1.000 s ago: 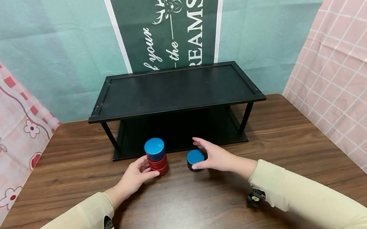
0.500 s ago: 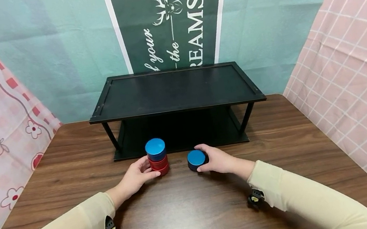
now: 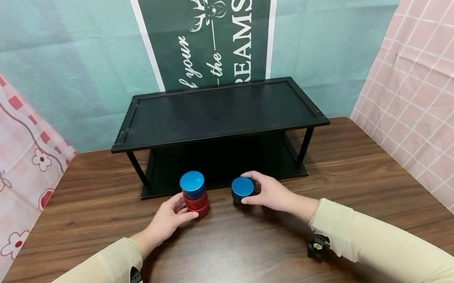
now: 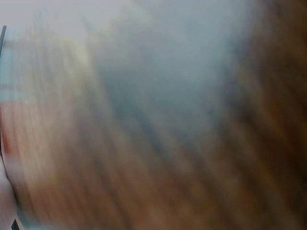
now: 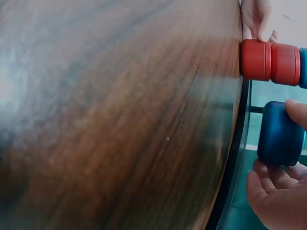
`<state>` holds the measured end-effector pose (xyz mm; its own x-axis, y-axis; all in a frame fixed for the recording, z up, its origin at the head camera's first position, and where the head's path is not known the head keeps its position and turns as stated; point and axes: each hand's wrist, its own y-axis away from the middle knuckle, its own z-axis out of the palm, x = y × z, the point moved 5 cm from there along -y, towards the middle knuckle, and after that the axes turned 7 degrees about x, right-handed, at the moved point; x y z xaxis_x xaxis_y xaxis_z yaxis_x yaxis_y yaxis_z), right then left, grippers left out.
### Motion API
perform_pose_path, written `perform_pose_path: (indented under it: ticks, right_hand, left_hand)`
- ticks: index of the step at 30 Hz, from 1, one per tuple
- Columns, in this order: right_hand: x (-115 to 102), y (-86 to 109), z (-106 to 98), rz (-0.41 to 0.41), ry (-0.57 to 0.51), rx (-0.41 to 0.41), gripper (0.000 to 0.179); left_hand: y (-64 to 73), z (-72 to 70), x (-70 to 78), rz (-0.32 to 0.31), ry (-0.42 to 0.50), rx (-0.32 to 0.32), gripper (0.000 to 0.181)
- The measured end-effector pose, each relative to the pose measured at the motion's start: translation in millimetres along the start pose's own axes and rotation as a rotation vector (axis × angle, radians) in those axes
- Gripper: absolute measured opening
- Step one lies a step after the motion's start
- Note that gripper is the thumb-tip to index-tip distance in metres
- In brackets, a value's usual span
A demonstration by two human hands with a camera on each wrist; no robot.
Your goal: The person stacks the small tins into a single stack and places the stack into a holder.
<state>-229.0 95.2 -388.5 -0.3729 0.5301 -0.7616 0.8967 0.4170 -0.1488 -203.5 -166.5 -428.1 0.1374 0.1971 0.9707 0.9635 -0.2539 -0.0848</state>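
In the head view a stack stands on the table: two red round tins (image 3: 197, 205) with a blue round tin (image 3: 192, 181) on top. My left hand (image 3: 164, 222) curls round the red part from the left, thumb at the lower tin's front. To the right of the stack, my right hand (image 3: 271, 194) grips another blue tin (image 3: 242, 186) between thumb and fingers. This held tin (image 5: 280, 134) is clear of the tabletop in the right wrist view, near the stacked lower red tin (image 5: 255, 60). The left wrist view is mostly blurred table; only a sliver of hand (image 4: 5, 201) shows.
A black two-level rack (image 3: 216, 114) stands behind the tins, its lower shelf (image 3: 219, 180) just beyond them. Brown wooden table (image 3: 226, 266) lies in front. Cloths hang at the back (image 3: 72, 76), left (image 3: 1, 157) and right (image 3: 436, 66).
My right hand has closed its fingers round the blue tin and raised it off the table, slightly away from me. My left hand and the stack stay put.
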Motion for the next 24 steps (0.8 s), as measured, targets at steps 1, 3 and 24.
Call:
perform_pose_path:
  ticks: [1, 3, 24]
  right_hand:
    - [-1, 0.0, -1, -0.006, -0.004, 0.006, 0.059]
    - [-3, -0.7, -2, -0.02, -0.012, 0.016, 0.059]
    - [-23, -6.8, -23, -0.04, -0.048, 0.13, 0.059]
  left_hand:
    - [0.0, -0.1, 0.2, 0.0, -0.001, -0.001, 0.062]
    - [0.0, -0.1, 0.4, -0.003, 0.002, 0.0, 0.063]
    - [0.1, 0.2, 1.0, 0.011, -0.002, -0.008, 0.063]
